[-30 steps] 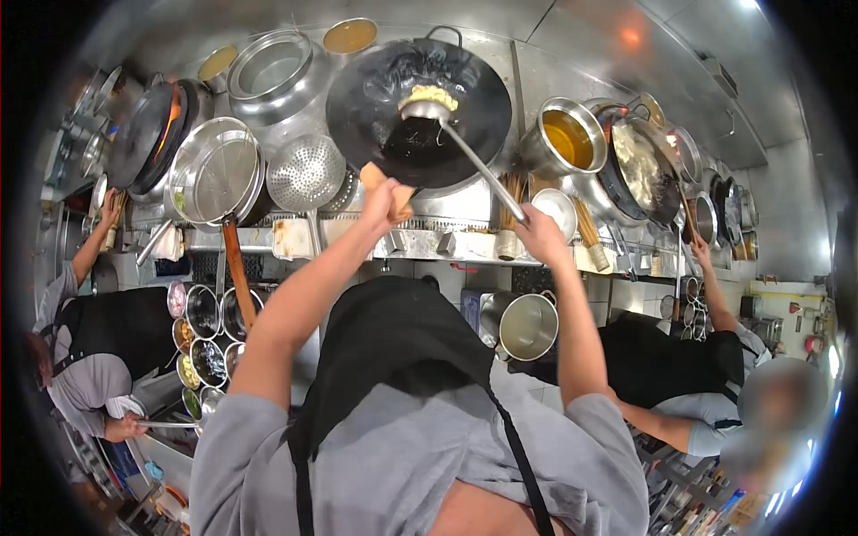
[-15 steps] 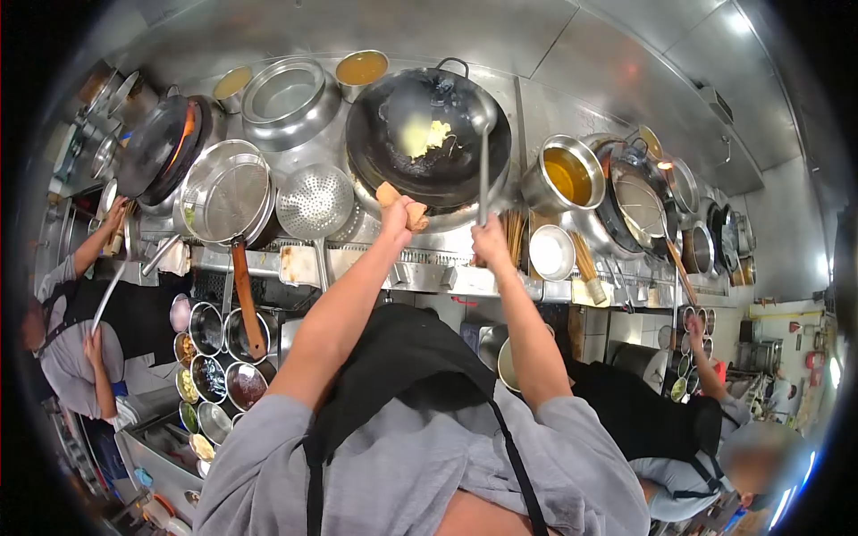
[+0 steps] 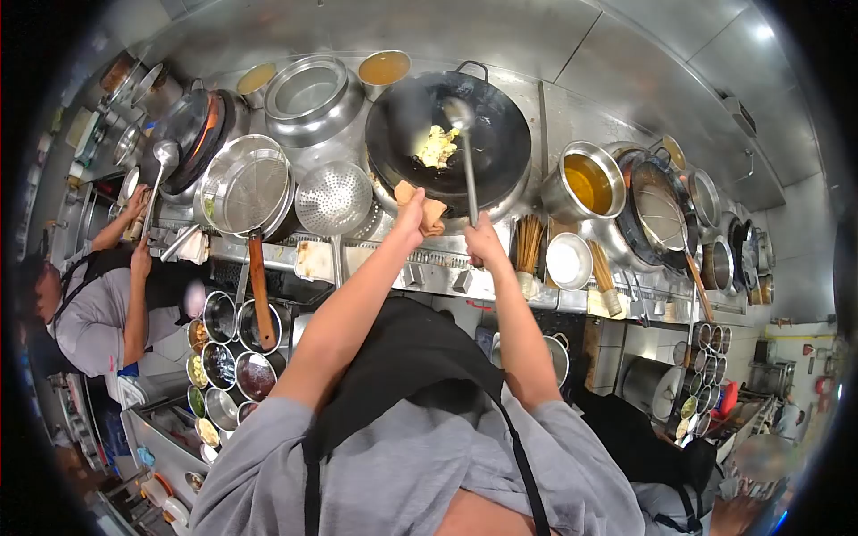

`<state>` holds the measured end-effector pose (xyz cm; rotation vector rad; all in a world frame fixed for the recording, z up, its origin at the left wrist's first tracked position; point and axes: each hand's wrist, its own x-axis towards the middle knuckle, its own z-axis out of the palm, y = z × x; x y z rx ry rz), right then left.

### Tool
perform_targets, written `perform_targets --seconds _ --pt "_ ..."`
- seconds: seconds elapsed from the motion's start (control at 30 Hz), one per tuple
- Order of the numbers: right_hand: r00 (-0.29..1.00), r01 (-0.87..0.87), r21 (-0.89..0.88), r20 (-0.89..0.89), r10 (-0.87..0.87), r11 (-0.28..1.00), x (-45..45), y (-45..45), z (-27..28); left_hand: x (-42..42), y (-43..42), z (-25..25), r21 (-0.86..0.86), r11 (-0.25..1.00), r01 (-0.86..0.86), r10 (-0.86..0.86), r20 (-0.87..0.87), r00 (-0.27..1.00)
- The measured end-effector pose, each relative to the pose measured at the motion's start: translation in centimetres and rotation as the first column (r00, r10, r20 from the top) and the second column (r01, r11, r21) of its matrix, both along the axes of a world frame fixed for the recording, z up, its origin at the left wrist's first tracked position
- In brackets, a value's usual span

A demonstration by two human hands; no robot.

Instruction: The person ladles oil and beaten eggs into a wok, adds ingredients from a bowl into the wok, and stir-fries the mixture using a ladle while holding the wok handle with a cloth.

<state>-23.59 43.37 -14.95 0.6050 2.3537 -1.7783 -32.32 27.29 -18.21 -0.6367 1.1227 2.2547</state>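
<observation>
A large black wok (image 3: 503,134) sits on the burner before me, holding yellow food that looks like scrambled egg (image 3: 437,148). My left hand (image 3: 413,223) is closed around a folded tan cloth (image 3: 433,214) at the wok's near left rim; any handle beneath is hidden. In my right hand (image 3: 483,244) is the long handle of a metal ladle (image 3: 469,168). The ladle's bowl is inside the wok, at the upper right edge of the egg. Steam or blur covers part of the wok's left side.
Left of the wok lie a perforated skimmer (image 3: 333,198) and a wire strainer (image 3: 246,183) with a wooden handle. On the right are a pot of yellow oil (image 3: 587,178), a white bowl (image 3: 568,260) and bamboo brushes (image 3: 529,241). Co-workers stand on both sides, one holding a ladle (image 3: 165,154).
My ladle has moved left from the wok's right side to the egg. The egg looks more gathered. The co-worker on the left has raised a ladle; the view has shifted slightly.
</observation>
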Motion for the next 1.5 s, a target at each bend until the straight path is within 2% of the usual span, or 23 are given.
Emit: perform_targets --seconds 0.03,0.1,0.13,0.2,0.27,0.33,0.37,0.43,0.5,0.57,0.63,0.73,0.77,0.83,0.9,0.97,1.03,1.07,1.13,1.23,1.37,1.43,1.5 --pt "0.988 -0.154 -0.05 0.024 0.155 0.987 0.8 0.9 0.3 -0.6 0.6 -1.1 -0.002 1.0 -0.003 0.003 -0.002 1.0" --pt "0.953 -0.291 0.366 0.026 0.303 0.884 3.5 4.1 0.6 -1.9 1.8 -2.2 -0.069 0.992 -0.103 0.111 0.116 0.987" --pt "0.932 -0.301 0.582 0.011 0.363 0.755 4.8 5.2 0.3 -2.5 2.1 -2.2 -0.074 0.991 -0.112 0.127 0.226 0.966" --pt "0.963 -0.263 0.725 0.156 0.22 0.636 7.7 3.4 7.3 -2.1 2.1 -1.5 -0.079 0.992 -0.101 0.117 0.235 0.965" --pt "0.941 -0.333 0.682 0.197 0.276 0.651 10.4 4.7 10.3 -0.9 1.9 0.3 -0.092 0.994 -0.064 0.088 0.282 0.955" --pt "0.9 -0.425 0.512 0.145 0.412 0.747 13.3 7.1 15.7 0.3 1.2 4.3 -0.028 0.999 -0.033 0.039 0.259 0.965" --pt "0.897 -0.419 0.304 0.285 0.338 0.856 14.2 7.7 18.3 1.2 0.7 5.5 0.031 0.999 -0.013 0.006 0.228 0.974" --pt "0.827 -0.505 0.202 0.39 0.405 0.839 14.0 7.5 21.2 0.8 0.4 5.6 -0.001 1.0 0.026 -0.025 0.248 0.969" --pt "0.823 -0.568 0.397 0.279 0.495 0.721 12.9 7.0 18.7 1.2 -0.2 3.8 -0.03 0.998 0.047 -0.038 0.246 0.968" --pt "0.835 -0.528 0.368 0.387 0.391 0.765 11.7 6.2 18.7 3.2 -1.7 3.9 0.062 0.991 0.12 -0.133 0.316 0.939" --pt "0.823 -0.542 0.39 0.425 0.377 0.744 11.2 6.3 19.5 5.0 -2.7 7.6 0.11 0.962 0.252 -0.274 0.345 0.898" --pt "0.851 -0.521 0.509 0.376 0.367 0.685 9.8 6.0 15.8 4.7 -2.1 9.1 -0.08 0.992 0.097 -0.074 0.248 0.966" --pt "0.886 -0.463 0.603 0.294 0.359 0.649 9.3 5.9 13.0 4.9 -2.4 7.5 -0.078 0.992 0.102 -0.081 0.241 0.967" --pt "0.961 -0.268 0.695 0.139 0.241 0.668 8.1 5.7 7.2 5.3 -3.0 2.5 -0.125 0.991 0.042 -0.041 0.014 0.999" --pt "0.981 -0.151 0.573 -0.014 0.194 0.806 8.6 4.9 7.8 5.9 -4.4 -3.3 -0.037 0.993 0.108 -0.106 0.05 0.993" --pt "0.903 -0.053 0.431 -0.365 0.228 0.901 10.4 6.5 3.7 7.2 -5.1 -4.0 0.101 0.989 0.104 -0.121 0.172 0.978" --pt "0.999 -0.047 -0.068 0.003 0.047 0.997 13.1 4.8 10.4 8.3 -4.3 0.6 0.035 0.999 0.038 -0.044 0.219 0.975" --pt "0.998 -0.055 -0.061 0.002 0.056 0.997 12.7 5.2 11.0 7.5 -3.8 0.2 0.042 0.999 0.029 -0.038 0.218 0.975" --pt "0.998 0.057 -0.309 -0.006 -0.062 0.949 13.3 5.6 11.1 5.4 -3.3 -1.4 0.272 0.961 0.041 -0.058 0.053 0.997" --pt "0.996 0.057 -0.297 -0.051 -0.075 0.953 8.9 5.7 8.3 1.5 -1.0 0.4 0.199 0.98 0.017 -0.037 0.099 0.994" --pt "0.977 0.213 -0.123 0.048 -0.209 0.969 3.4 0.9 4.0 -1.5 0.3 -2.7 0.165 0.985 -0.042 0.03 0.07 0.997" --pt "0.995 0.092 -0.432 0.063 -0.071 0.897 3.8 -0.1 3.2 -2.1 0.5 -3.5 0.147 0.988 -0.049 0.039 0.066 0.997" --pt "0.994 -0.06 -0.286 0.065 0.082 0.956 5.5 0.4 4.7 -2.1 0.4 -3.8 0.172 0.985 -0.018 0.006 0.069 0.998"
